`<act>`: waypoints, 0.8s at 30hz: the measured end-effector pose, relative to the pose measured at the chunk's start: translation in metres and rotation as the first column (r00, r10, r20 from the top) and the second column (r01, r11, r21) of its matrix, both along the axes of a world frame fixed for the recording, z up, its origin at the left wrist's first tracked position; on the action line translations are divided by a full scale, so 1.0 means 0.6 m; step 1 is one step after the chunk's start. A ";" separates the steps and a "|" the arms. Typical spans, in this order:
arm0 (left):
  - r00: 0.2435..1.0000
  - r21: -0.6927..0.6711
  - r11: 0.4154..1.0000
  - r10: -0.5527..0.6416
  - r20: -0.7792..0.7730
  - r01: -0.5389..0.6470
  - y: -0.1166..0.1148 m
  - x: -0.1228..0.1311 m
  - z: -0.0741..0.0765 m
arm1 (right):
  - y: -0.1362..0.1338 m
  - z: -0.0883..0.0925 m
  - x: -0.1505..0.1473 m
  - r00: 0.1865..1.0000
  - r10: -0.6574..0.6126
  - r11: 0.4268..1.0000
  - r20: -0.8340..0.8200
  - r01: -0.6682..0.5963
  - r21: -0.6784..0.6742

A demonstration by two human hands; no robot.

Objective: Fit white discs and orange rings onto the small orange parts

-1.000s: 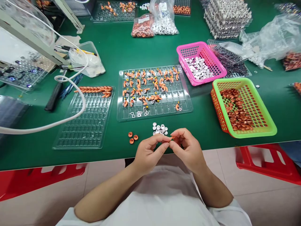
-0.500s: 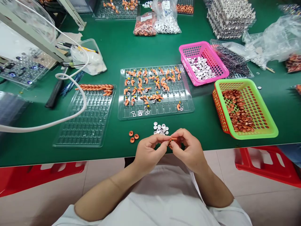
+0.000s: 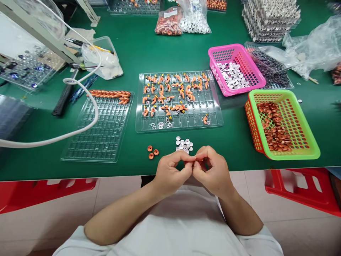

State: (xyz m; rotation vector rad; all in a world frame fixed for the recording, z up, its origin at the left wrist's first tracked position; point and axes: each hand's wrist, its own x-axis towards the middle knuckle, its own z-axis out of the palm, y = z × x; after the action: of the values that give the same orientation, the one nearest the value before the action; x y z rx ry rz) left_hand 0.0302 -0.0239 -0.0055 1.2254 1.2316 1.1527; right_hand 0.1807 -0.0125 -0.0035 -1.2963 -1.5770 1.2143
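Note:
My left hand [image 3: 170, 172] and my right hand [image 3: 211, 170] meet at the near edge of the green table [image 3: 133, 142], fingertips pinched together on a small orange part [image 3: 194, 159] that is mostly hidden by the fingers. Just beyond them lies a small pile of white discs [image 3: 184, 144], and to its left three orange rings [image 3: 151, 152]. Farther back a clear tray [image 3: 178, 101] holds several orange parts. A second clear tray [image 3: 102, 124] on the left carries one row of orange parts along its far edge.
A pink basket [image 3: 236, 69] of white discs and a green basket [image 3: 282, 122] of orange rings stand at the right. Bags of parts, stacked trays and loose plastic sit at the back. A white cable [image 3: 80, 106] and a lamp arm cross the left. Red stools stand below the table.
Both hands stay pinched on the orange part and have closed tighter around it, hiding more of it. The view has shifted slightly.

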 end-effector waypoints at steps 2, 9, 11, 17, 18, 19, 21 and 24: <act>1.000 -0.005 1.000 -0.001 0.002 0.001 0.002 0.000 -0.003 | 0.002 -0.002 0.001 1.000 -0.004 1.000 0.007 0.004 0.003; 0.992 -0.121 0.985 -0.115 0.052 0.121 0.015 -0.010 0.014 | 0.023 -0.001 0.027 0.966 0.072 0.976 -0.248 -0.119 -0.181; 0.981 -0.168 0.969 -0.163 0.105 0.179 0.022 -0.016 0.020 | 0.028 0.002 0.036 0.941 0.095 0.958 -0.325 -0.175 -0.229; 0.966 -0.262 0.931 -0.233 0.111 0.254 0.036 -0.026 0.020 | 0.025 0.007 0.045 0.950 0.090 0.958 -0.298 -0.164 -0.234; 0.966 -0.270 0.928 -0.238 0.105 0.258 0.037 -0.026 0.020 | 0.024 0.006 0.044 0.955 0.082 0.962 -0.285 -0.151 -0.228; 0.965 -0.277 0.924 -0.242 0.106 0.262 0.038 -0.026 0.019 | 0.023 0.006 0.043 0.959 0.078 0.965 -0.273 -0.141 -0.220; 0.960 -0.292 0.915 -0.254 0.120 0.279 0.041 -0.026 0.019 | 0.022 0.004 0.042 0.963 0.085 0.971 -0.255 -0.138 -0.197; 0.946 -0.307 0.895 -0.294 0.137 0.322 0.043 -0.028 0.023 | 0.024 0.004 0.045 0.960 0.142 0.967 -0.242 -0.187 -0.173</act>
State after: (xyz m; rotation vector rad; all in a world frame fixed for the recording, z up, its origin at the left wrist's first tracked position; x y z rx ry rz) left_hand 0.0135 0.0021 0.0082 1.0596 1.0643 0.7265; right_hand 0.2076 0.0020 -0.0010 -1.1122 -1.4508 1.5961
